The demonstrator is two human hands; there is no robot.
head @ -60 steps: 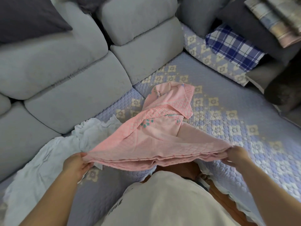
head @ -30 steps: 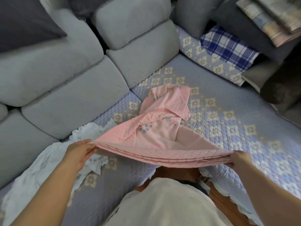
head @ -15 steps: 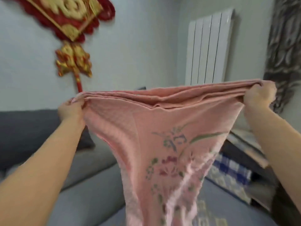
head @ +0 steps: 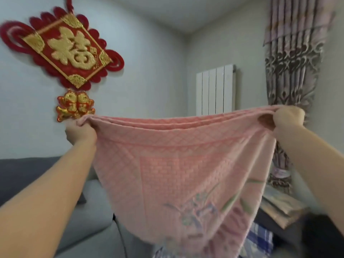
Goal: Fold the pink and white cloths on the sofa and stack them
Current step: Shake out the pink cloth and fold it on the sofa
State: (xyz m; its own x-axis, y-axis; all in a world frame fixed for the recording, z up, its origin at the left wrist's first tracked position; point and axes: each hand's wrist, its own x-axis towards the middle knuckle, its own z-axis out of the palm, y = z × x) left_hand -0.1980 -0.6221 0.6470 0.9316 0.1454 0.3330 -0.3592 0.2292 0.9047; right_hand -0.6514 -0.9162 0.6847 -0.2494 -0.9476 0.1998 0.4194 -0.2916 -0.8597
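The pink cloth (head: 178, 175), quilted with a faint flower print low down, hangs in the air in front of me, above the grey sofa (head: 89, 226). My left hand (head: 80, 132) grips its gathered top edge at the left corner. At the right corner my right hand (head: 287, 119) grips the same edge. The top edge sags a little between the two hands and shows several layers. The white cloth is out of view.
A red and gold knot ornament (head: 63, 51) hangs on the wall at the upper left. A white radiator (head: 216, 90) and a patterned curtain (head: 294, 58) stand behind the cloth. Folded cloths (head: 279, 207) and a blue checked fabric (head: 258, 239) lie at the lower right.
Both hands have lifted the pink cloth off the sofa seat up to head height, so it now hangs down. My view has swung up from the seat to the wall.
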